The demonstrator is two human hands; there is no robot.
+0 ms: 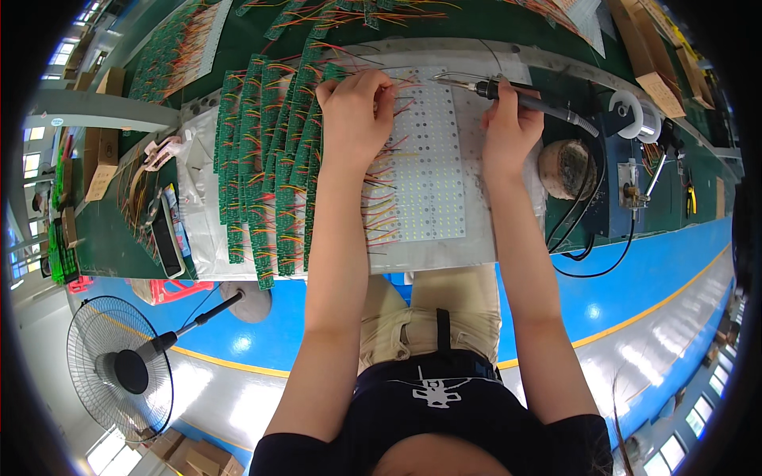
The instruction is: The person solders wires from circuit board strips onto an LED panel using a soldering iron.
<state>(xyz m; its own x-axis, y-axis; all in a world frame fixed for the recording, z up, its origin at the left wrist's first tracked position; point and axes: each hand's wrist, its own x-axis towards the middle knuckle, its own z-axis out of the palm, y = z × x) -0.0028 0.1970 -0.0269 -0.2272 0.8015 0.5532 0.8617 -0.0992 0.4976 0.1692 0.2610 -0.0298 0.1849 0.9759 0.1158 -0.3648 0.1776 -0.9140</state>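
Observation:
My right hand (pixel 512 127) grips a soldering iron (pixel 548 105) by its dark handle. The iron's thin metal tip points left over the upper part of a pale panel (pixel 432 174) dotted with small yellowish spots. At the panel's upper left, my left hand (pixel 357 111) is closed in a pinch at thin red wires. Its fingertips are partly hidden. Long green circuit board strips (pixel 262 159) lie in overlapping rows left of the panel, partly under my left forearm. Their red, yellow and black wires reach the panel's left edge.
Right of the panel stand a round holder (pixel 567 169), a white spool (pixel 627 113) and a blue soldering unit (pixel 607 190) with black cables. Yellow-handled pliers (pixel 691 198) lie farther right. A phone (pixel 167 238) rests at left. More wired boards (pixel 178 55) lie behind. A fan (pixel 119 369) stands left.

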